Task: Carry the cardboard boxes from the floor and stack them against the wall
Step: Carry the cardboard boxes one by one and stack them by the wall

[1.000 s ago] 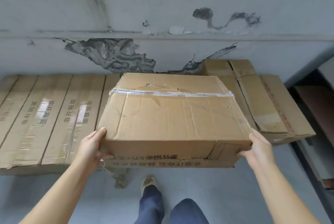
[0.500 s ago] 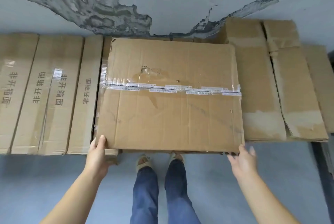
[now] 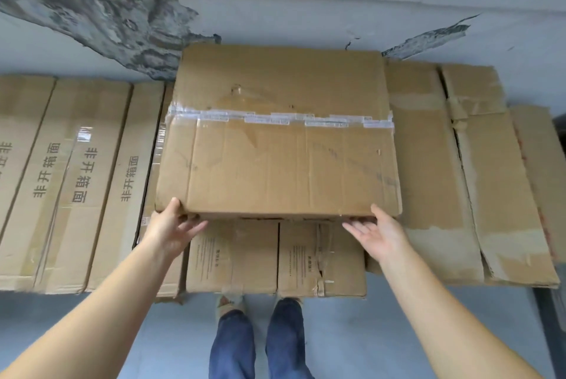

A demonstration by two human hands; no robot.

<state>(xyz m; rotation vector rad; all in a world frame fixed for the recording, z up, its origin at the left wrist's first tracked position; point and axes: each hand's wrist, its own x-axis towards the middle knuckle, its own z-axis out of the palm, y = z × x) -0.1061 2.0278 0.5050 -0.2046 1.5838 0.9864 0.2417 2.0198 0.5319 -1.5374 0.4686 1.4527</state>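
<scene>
The wall (image 3: 306, 23) ahead of you is grey with peeled, dark patches. Long boxes (image 3: 76, 182) lie flat along its base at left; flattened cardboard (image 3: 459, 179) lies at right. Between them, the taped box (image 3: 278, 146) sits on a lower box (image 3: 275, 259), its far edge at the wall. Your left hand (image 3: 171, 230) touches the near left corner, thumb on top, fingers loose beneath the edge. Your right hand (image 3: 378, 233) is released, palm up, fingertips at the near right underside.
</scene>
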